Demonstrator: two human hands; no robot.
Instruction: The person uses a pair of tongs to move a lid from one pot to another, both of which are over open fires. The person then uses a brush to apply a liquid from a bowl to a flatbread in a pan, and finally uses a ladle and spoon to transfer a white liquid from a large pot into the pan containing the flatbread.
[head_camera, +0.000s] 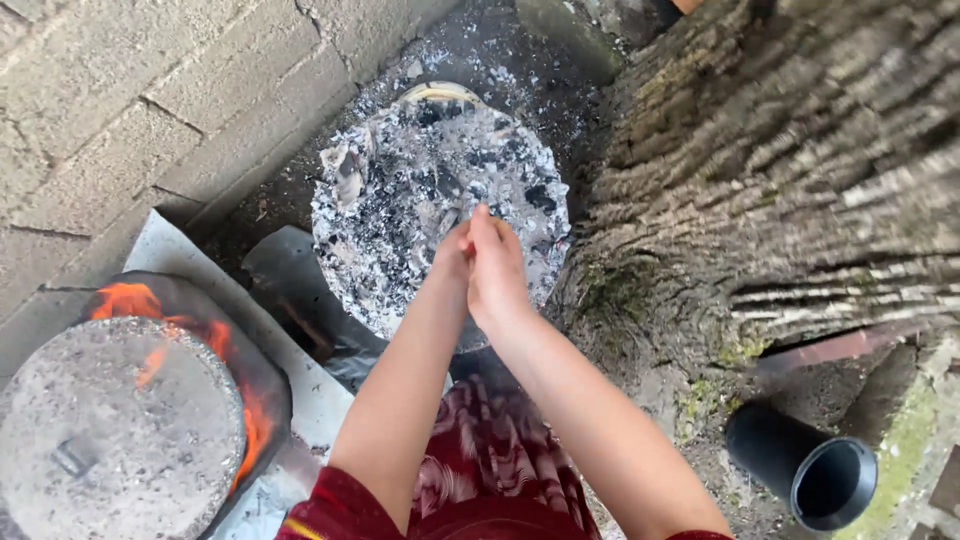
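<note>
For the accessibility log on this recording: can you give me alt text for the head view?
Seen from above, the person's left hand and right hand are pressed together over a round pan of grey ash beside a tree trunk. At lower left, flames lick around an ash-covered lid; a black pipe lies at lower right.

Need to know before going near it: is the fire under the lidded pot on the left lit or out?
Lit. Orange flames lick up around the right side of the ash-covered lid, and more show at its upper left edge.

Soft even daylight (edges warped)
</note>
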